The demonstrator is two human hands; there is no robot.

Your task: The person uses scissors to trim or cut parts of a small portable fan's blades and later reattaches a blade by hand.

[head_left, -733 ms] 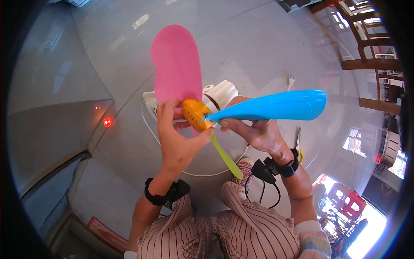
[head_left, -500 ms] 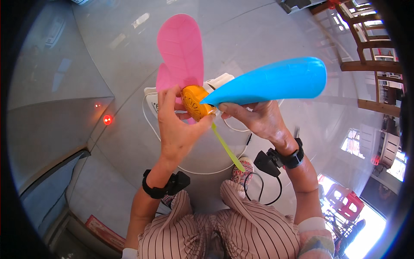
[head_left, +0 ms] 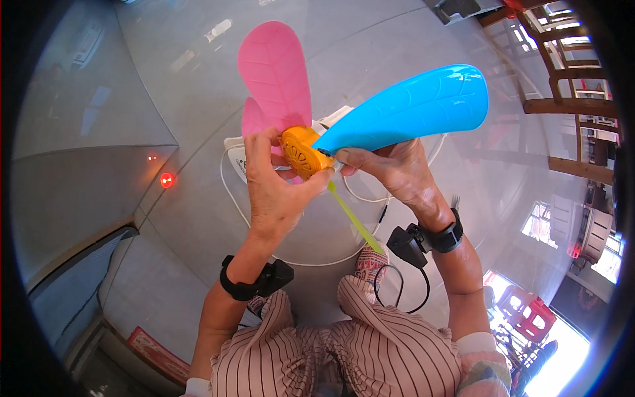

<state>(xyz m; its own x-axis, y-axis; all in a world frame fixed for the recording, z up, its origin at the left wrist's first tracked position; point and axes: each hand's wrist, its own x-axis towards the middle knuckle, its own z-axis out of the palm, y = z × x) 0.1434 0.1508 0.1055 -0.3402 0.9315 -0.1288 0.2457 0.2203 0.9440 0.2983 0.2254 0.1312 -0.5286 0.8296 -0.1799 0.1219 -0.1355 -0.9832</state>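
My left hand [head_left: 276, 192] is closed around the orange round hub [head_left: 301, 152] of a fan-like piece with leaf-shaped blades. From the hub a pink blade [head_left: 275, 76] points away from me, with more pink showing behind my left fingers. A thin yellow-green blade [head_left: 356, 220], seen nearly edge-on, hangs toward my feet. My right hand [head_left: 402, 178] pinches the narrow base of a blue blade [head_left: 417, 109], thumb on the near side. The blue base meets the hub's right side; whether it is fastened there I cannot tell.
Behind the hub, a white object [head_left: 234, 151] rests on the grey floor [head_left: 198, 218], mostly hidden, with a white cord [head_left: 311, 265] looping toward my foot. A black wrist-worn device [head_left: 413, 245] trails a black cable. Wooden furniture [head_left: 562, 102] stands far right, a red chair [head_left: 529, 314] near right.
The blue blade has turned: its broad end swung slightly left and away from me, and its veined face shows more. The hub has tilted a little. Both hands keep their hold.
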